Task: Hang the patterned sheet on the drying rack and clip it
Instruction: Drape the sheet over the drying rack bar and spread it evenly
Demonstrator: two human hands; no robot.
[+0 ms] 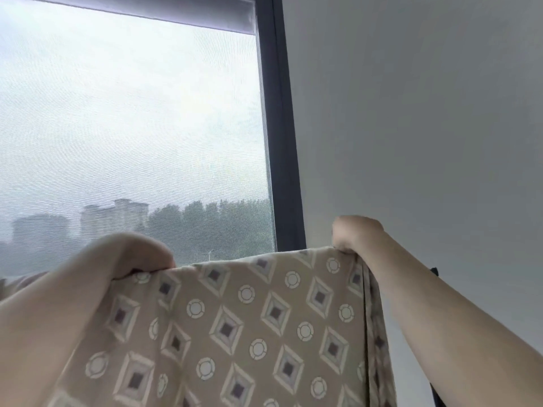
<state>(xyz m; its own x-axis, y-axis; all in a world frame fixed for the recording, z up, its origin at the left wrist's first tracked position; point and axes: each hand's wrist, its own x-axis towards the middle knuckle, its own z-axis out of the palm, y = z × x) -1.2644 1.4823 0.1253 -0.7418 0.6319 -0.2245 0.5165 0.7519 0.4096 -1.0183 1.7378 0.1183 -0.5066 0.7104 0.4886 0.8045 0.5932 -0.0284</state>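
Left hand [133, 257], large and blurred at lower left, grips the top edge of the beige fabric sheet printed with diamonds and rings [249, 318]; its fingertips are hidden behind the cloth. Right hand [354, 235] clenches the bunched far corner. Held taut between both hands before the dark-framed window with grey mesh blind [132, 113], the sheet's lower part is cut off. Small dark pieces [434, 271] beside the right forearm cannot be identified.

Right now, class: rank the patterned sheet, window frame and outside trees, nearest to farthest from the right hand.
1. patterned sheet: its top corner pinched in the right hand.
2. window frame: to the hand's left, behind.
3. trees: outside, beyond the glass.
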